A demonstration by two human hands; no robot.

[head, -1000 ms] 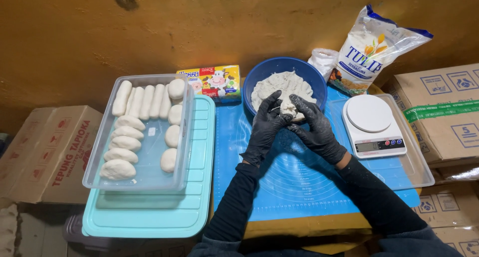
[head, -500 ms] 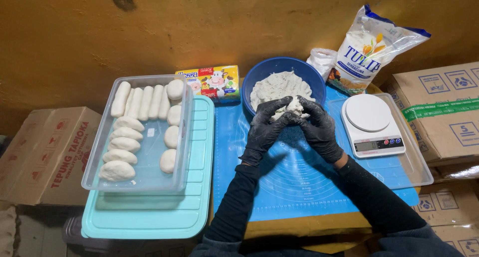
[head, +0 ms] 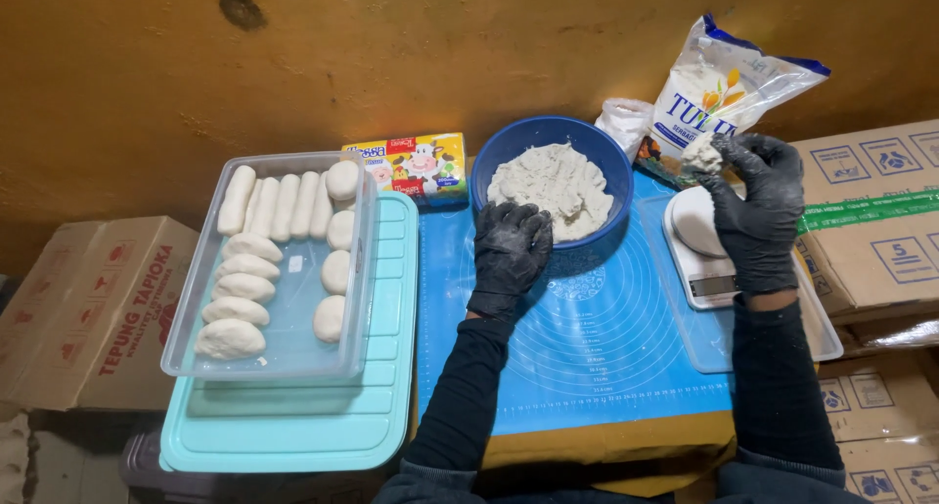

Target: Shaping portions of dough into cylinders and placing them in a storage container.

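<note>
Both my hands wear black gloves. My right hand (head: 758,206) is raised over the white kitchen scale (head: 706,250) and pinches a small lump of white dough (head: 701,156). My left hand (head: 511,253) rests on the blue silicone mat (head: 587,348), its curled fingers touching the near rim of the blue bowl (head: 499,157). The bowl holds a mass of white dough (head: 555,184). To the left, a clear plastic container (head: 293,343) holds several shaped dough pieces (head: 245,289), some long, some oval.
The clear container sits on a teal lid (head: 293,431). A flour bag (head: 722,88) leans against the ochre wall behind the scale. A colourful small box (head: 406,162) lies behind the bowl. Cardboard boxes stand at the left (head: 88,313) and right (head: 880,220).
My hands were together working a lump of dough in front of the bowl. Now they have parted: the right carried the lump over the scale, the left dropped to the bowl's rim.
</note>
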